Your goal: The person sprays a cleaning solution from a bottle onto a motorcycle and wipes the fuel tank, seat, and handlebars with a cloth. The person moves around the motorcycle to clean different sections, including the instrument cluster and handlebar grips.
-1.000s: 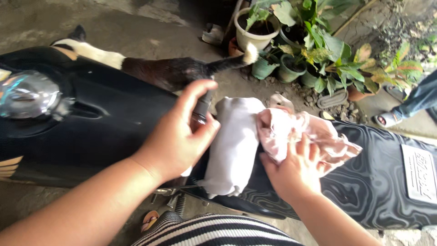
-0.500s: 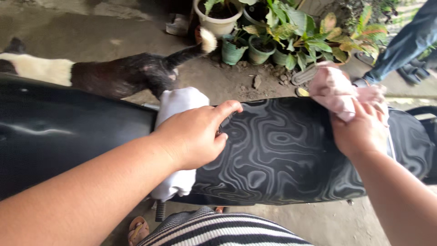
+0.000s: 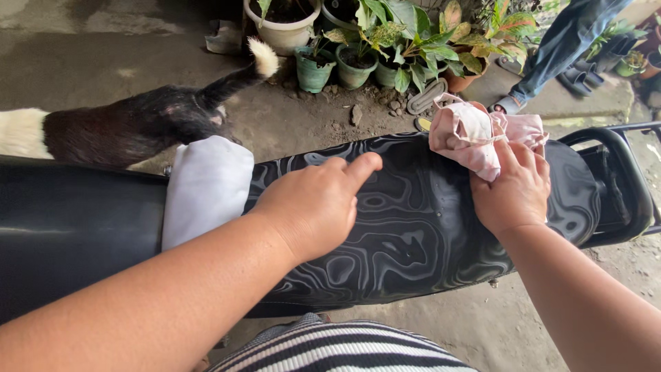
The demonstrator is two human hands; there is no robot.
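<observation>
My right hand (image 3: 513, 189) grips a crumpled pink cloth (image 3: 468, 134) and presses it on the rear of a motorcycle seat (image 3: 413, 213), which is black with a grey swirl pattern. My left hand (image 3: 313, 207) rests palm down on the middle of the seat, fingers curled and index finger stretched forward; what is under the palm is hidden. A folded white cloth (image 3: 206, 186) lies draped over the front end of the seat, just left of my left hand.
A black and white dog (image 3: 131, 127) stands behind the motorcycle at the left. Several potted plants (image 3: 351, 65) line the far ground. Another person's jeans leg (image 3: 561, 41) and sandal are at the top right. A black grab rail (image 3: 630, 179) ends the seat.
My right hand carried the pink cloth from beside the white cloth to the seat's rear. My left hand left the white cloth and a dark bottle, and now rests on the seat.
</observation>
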